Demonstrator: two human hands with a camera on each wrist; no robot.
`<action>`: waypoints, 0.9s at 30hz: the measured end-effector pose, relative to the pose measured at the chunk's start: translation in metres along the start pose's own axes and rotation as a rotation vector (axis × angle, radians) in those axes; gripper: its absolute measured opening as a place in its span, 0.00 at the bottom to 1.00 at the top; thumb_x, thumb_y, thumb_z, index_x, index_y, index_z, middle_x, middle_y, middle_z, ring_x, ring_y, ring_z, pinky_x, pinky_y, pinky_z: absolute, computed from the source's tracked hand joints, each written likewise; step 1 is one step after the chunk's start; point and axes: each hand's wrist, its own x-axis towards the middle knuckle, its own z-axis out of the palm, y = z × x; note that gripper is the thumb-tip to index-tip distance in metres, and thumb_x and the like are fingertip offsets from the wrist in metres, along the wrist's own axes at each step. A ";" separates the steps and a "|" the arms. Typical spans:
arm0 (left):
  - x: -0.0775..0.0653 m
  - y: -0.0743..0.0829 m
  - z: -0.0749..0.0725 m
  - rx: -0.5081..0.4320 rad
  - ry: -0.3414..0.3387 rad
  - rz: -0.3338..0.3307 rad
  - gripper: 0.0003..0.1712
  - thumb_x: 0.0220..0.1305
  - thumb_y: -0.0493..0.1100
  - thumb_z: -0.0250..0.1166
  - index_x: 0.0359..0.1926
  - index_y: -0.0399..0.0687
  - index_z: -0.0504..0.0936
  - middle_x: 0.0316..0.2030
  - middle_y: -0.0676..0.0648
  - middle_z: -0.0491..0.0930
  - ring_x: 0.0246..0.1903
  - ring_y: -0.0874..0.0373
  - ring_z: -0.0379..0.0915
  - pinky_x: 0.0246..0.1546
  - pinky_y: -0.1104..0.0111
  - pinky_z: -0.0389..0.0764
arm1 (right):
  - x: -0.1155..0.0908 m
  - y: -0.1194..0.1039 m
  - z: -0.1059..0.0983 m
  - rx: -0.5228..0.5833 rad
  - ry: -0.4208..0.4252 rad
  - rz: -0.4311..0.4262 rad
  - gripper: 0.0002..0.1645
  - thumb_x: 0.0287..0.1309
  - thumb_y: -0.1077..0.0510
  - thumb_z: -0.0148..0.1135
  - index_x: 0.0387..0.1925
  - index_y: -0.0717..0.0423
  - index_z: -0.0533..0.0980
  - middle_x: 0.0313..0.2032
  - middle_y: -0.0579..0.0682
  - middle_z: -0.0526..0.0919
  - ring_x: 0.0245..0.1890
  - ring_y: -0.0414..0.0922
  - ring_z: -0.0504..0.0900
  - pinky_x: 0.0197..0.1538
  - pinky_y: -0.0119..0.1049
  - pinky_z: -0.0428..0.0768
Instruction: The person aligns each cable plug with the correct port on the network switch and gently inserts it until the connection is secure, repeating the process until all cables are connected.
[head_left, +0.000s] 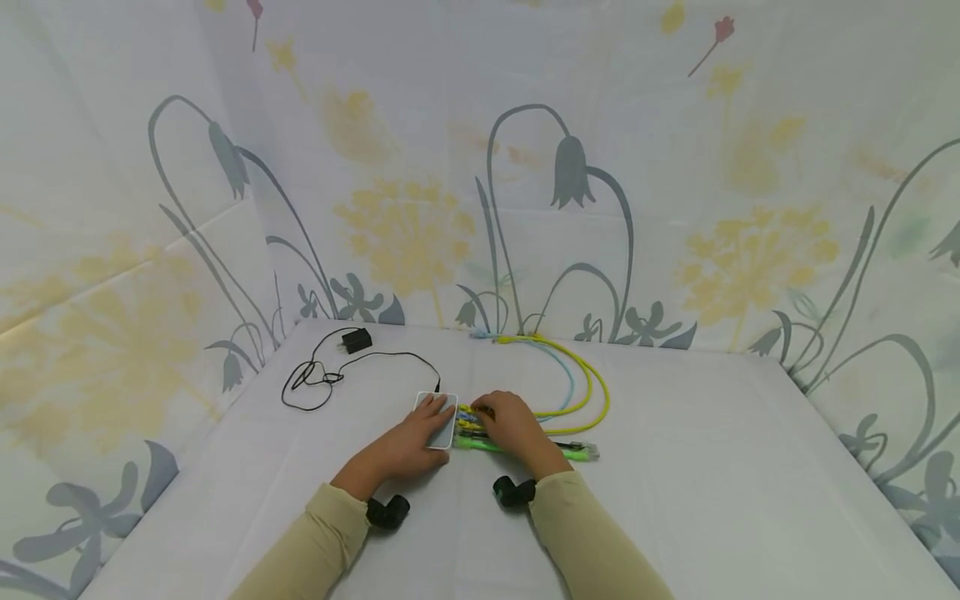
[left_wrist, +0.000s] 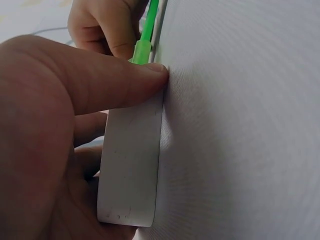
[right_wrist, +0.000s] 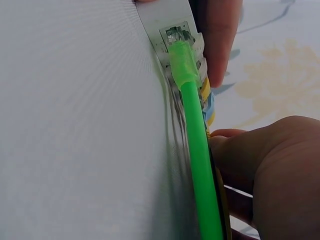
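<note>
A white network switch lies flat on the table. My left hand holds it, fingers spread over its top and the thumb against its near side. Several network cables run from its right side. The green cable has its plug in the nearest port in the right wrist view; yellow and blue plugs line up behind it. My right hand pinches a network cable close to the ports, its fingertips beside the yellow one. The green cable partly hides the pinch, so I cannot tell exactly which cable it is.
Yellow cables and a light blue cable loop toward the back of the table. A black power adapter lies at the back left, its thin cord coiled and leading to the switch. Flower-printed cloth hangs behind.
</note>
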 end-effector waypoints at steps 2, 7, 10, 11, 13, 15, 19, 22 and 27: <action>0.000 0.001 0.000 -0.004 -0.001 0.003 0.41 0.63 0.44 0.63 0.74 0.46 0.57 0.77 0.42 0.46 0.76 0.42 0.32 0.72 0.45 0.49 | -0.001 0.001 -0.001 -0.012 0.007 0.001 0.14 0.68 0.55 0.56 0.49 0.53 0.82 0.47 0.50 0.84 0.50 0.49 0.81 0.56 0.46 0.76; 0.000 0.002 0.001 -0.010 -0.008 -0.002 0.42 0.62 0.43 0.63 0.74 0.45 0.57 0.76 0.41 0.46 0.76 0.40 0.33 0.70 0.44 0.51 | -0.004 -0.003 -0.005 -0.003 0.021 0.028 0.13 0.66 0.54 0.58 0.47 0.52 0.83 0.48 0.51 0.84 0.51 0.51 0.80 0.56 0.48 0.76; -0.002 0.002 0.001 -0.006 -0.008 -0.006 0.41 0.62 0.43 0.63 0.74 0.45 0.57 0.76 0.41 0.46 0.76 0.40 0.33 0.70 0.44 0.52 | -0.006 -0.008 -0.008 0.016 0.017 0.039 0.14 0.67 0.53 0.57 0.48 0.52 0.83 0.50 0.52 0.83 0.54 0.53 0.79 0.58 0.50 0.74; -0.003 0.002 0.001 -0.004 -0.006 -0.005 0.41 0.62 0.43 0.63 0.74 0.45 0.57 0.76 0.40 0.46 0.76 0.39 0.33 0.70 0.44 0.52 | -0.007 -0.010 -0.010 0.024 0.010 0.040 0.14 0.67 0.52 0.57 0.48 0.52 0.82 0.51 0.52 0.82 0.55 0.53 0.78 0.59 0.50 0.74; -0.004 0.001 0.000 0.001 -0.002 -0.005 0.41 0.62 0.42 0.63 0.74 0.44 0.57 0.76 0.40 0.47 0.76 0.39 0.34 0.70 0.44 0.52 | -0.009 -0.013 -0.014 0.045 0.000 0.038 0.15 0.67 0.52 0.57 0.48 0.52 0.82 0.51 0.51 0.82 0.56 0.53 0.78 0.60 0.50 0.73; -0.006 0.000 0.000 0.021 -0.003 -0.007 0.41 0.63 0.43 0.63 0.74 0.45 0.57 0.76 0.41 0.47 0.76 0.40 0.33 0.71 0.45 0.52 | -0.013 -0.014 -0.019 0.064 -0.005 0.032 0.14 0.67 0.52 0.57 0.48 0.52 0.82 0.51 0.51 0.82 0.57 0.53 0.78 0.60 0.50 0.73; -0.009 -0.002 -0.003 0.026 0.001 -0.006 0.41 0.63 0.45 0.63 0.74 0.46 0.56 0.76 0.42 0.46 0.76 0.40 0.33 0.71 0.46 0.52 | -0.021 -0.011 -0.032 0.066 0.017 0.018 0.14 0.66 0.53 0.57 0.47 0.53 0.83 0.50 0.51 0.82 0.57 0.53 0.77 0.60 0.50 0.73; -0.010 -0.004 -0.006 0.027 0.008 0.002 0.42 0.64 0.45 0.63 0.75 0.46 0.56 0.76 0.41 0.46 0.76 0.40 0.33 0.71 0.46 0.51 | -0.027 -0.005 -0.042 0.034 0.028 0.012 0.14 0.66 0.54 0.57 0.47 0.54 0.82 0.50 0.51 0.81 0.57 0.54 0.77 0.60 0.51 0.72; -0.014 -0.008 -0.009 0.055 0.024 0.028 0.43 0.65 0.47 0.62 0.75 0.42 0.54 0.76 0.38 0.47 0.76 0.38 0.35 0.71 0.46 0.51 | -0.036 0.007 -0.056 -0.045 0.056 0.000 0.16 0.66 0.54 0.59 0.50 0.56 0.81 0.53 0.53 0.80 0.58 0.56 0.76 0.61 0.54 0.71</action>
